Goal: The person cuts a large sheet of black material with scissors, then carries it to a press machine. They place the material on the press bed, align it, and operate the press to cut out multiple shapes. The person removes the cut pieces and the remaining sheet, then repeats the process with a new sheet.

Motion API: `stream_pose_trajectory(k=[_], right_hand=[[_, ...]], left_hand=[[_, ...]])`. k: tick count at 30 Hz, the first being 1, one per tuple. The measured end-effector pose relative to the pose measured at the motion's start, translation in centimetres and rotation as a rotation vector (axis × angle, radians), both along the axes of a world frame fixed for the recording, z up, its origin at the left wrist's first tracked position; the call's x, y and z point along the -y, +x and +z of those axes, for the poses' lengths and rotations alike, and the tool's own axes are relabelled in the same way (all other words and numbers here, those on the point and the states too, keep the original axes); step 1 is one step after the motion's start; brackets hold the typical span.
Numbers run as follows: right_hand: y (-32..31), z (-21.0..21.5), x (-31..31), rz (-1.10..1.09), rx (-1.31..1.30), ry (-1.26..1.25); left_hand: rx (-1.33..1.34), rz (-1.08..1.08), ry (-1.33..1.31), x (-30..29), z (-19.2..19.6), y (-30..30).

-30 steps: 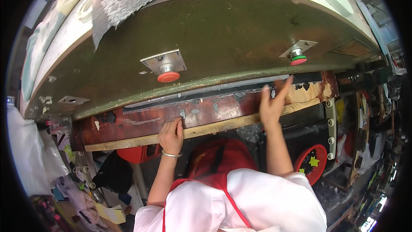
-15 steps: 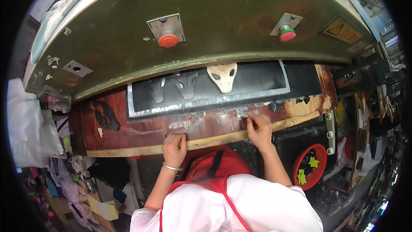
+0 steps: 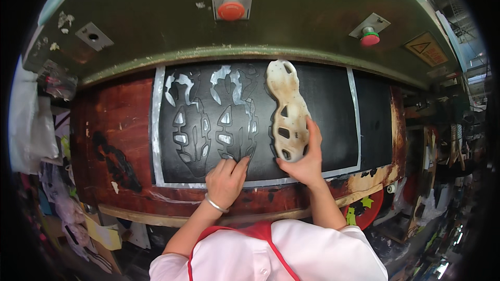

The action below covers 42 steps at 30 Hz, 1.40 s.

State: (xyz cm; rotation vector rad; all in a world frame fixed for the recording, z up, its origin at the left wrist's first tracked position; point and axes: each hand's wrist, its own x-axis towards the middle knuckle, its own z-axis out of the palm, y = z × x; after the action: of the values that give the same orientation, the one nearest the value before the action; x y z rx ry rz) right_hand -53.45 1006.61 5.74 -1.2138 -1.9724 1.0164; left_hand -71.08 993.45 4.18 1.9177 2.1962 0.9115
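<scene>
A cream, sole-shaped cutting die [image 3: 289, 93] with several openings and brownish stains lies on a black sheet [image 3: 328, 119]. My right hand [image 3: 308, 160] grips the die's near end, its thumb below and fingers along the right side. To the left of the die, two matching sole outlines are cut into the sheet, with shiny grey showing through their gaps. At the near end of the middle outline [image 3: 225, 119] my left hand [image 3: 227, 177] has its fingers drawn together against the sheet. What lies between those fingertips is hidden.
Above the worktable [image 3: 114, 125] hangs a green machine beam [image 3: 302, 26] with a red button [image 3: 230, 9] and a pink-red button [image 3: 370, 37]. Black scrap [image 3: 117, 161] lies at the table's left. Beside my right arm stands a red basin [image 3: 379, 205] with yellow-green pieces.
Both hands have moved from the table's front edge onto the black sheet. The right has taken hold of the die. Sheet and die now show further out from under the beam.
</scene>
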Motion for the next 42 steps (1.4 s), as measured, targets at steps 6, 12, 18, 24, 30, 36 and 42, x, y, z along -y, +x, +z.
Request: stream_pose_trajectory(k=[6,12,18,24,30,36,42], right_hand=[[4.3,2.4,0.0,-0.022,-0.826,-0.649],[4.7,3.0,0.4,-0.021,-0.999,-0.721],[5.2,2.8,-1.1,-0.036,-0.949,-0.575],[6.8,3.9,-1.8,-0.122,-0.65,-0.044],[10.4,2.4,-1.3,-0.096,-0.549,-0.195],[11.2,-0.8,-1.3,-0.176,0.056,0.111],[10.8,-1.1,-0.9,-0.134,0.236,0.26]], left_hand=[[0.352,-0.124,-0.062,1.1,2.1,2.1],[0.302,-0.295,-0.393,-3.2,3.4,6.8],[0.105,-0.338,-0.07,-2.6,-0.6,8.0],[0.107,-0.358,-0.027,-2.7,-0.9,8.0],[0.203,-0.422,-0.362,-3.9,0.9,7.6],[0.027,-0.578,-0.075,-6.6,0.5,10.1],[0.362,-0.899,-0.087,0.0,1.2,7.2]])
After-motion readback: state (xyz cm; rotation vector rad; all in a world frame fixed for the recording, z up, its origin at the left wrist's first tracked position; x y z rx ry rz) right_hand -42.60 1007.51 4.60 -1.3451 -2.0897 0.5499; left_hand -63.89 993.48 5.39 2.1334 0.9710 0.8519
